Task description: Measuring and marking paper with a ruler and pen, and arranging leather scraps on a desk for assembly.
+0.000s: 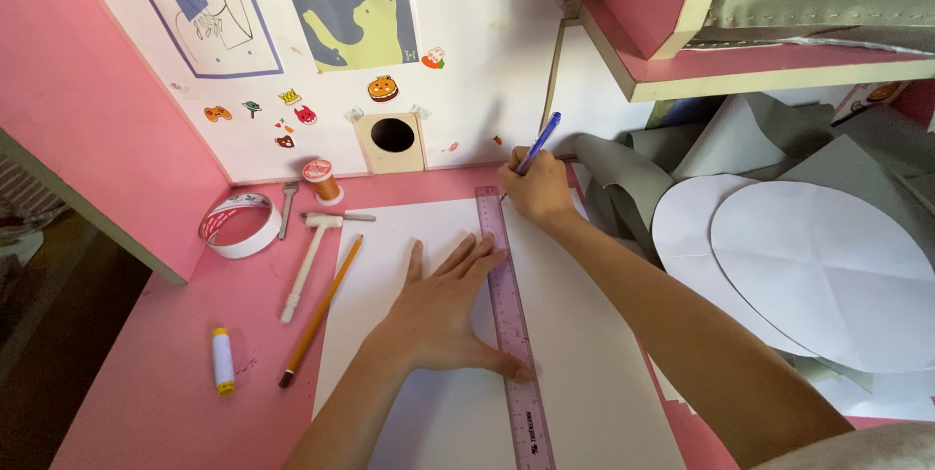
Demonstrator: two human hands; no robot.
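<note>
A large white sheet of paper (584, 353) lies on the pink desk (146, 373). A purple ruler (514, 334) runs lengthwise down the sheet. My left hand (443, 304) lies flat on the paper with fingers spread, its thumb and fingertips pressing on the ruler. My right hand (536, 188) holds a blue pen (539, 142) at the ruler's far end, its tip at the top edge of the sheet.
Left of the sheet lie a pencil (321, 312), a small white hammer (307, 261), a roll of tape (240, 225), a thread spool (321, 181) and a small white-and-yellow spool (223, 360). White paper ovals (828, 265) and grey fabric (633, 183) are piled at the right under a shelf (769, 66).
</note>
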